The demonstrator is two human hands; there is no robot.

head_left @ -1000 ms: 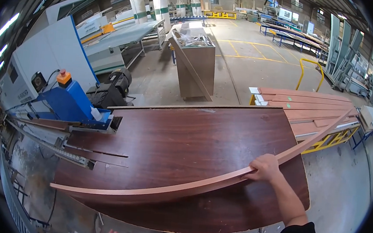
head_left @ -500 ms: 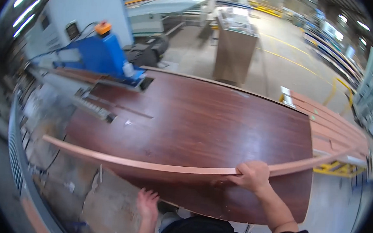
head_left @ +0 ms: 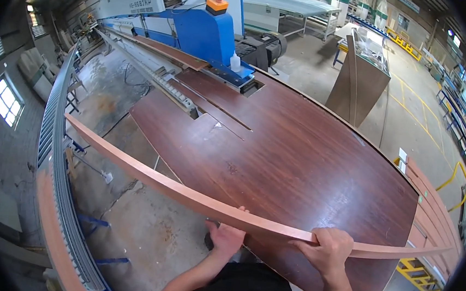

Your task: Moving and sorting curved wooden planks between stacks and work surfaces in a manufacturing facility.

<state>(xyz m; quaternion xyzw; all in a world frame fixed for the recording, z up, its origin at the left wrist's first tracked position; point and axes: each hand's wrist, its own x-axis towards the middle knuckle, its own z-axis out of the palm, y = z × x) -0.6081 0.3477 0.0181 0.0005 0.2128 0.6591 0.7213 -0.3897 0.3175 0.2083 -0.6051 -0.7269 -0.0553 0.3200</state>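
Pinkish-brown wood, one long plank (head_left: 278,232), spans the view w/ both hands at it; step in hand looks like steadying/turning it two-handed, judging by the grip. Going L to R: grey roller conveyor (head_left: 54,131) far L, w/ a similar-coloured strip (head_left: 52,227) along its near side. Plank's L end is in line w/ the conveyor's inner edge, can't tell if touching. From there the long axis slants down twd the person, over bare concrete floor (head_left: 152,232), then flattens out to the R; some of that bend is prob. just lens. Plank's on edge: narrow side up, broad face twd the body. Blue machine housing (head_left: 200,36) sits beyond, upper L of centre.

L hand (head_left: 228,239) is low at the plank nr mid-length, fingertips over the top edge, thumb sticking out L; can't tell how firmly it's closed. Dark red-brown tabletop (head_left: 298,156) lies behind/below. R hand (head_left: 332,246) grips plank from above, thumb on near face. R end points over the stacked strips (head_left: 440,216) on a yellow frame (head_left: 419,278). Next move prob. calls for a firm L hold, level lift, and both ends kept clear.
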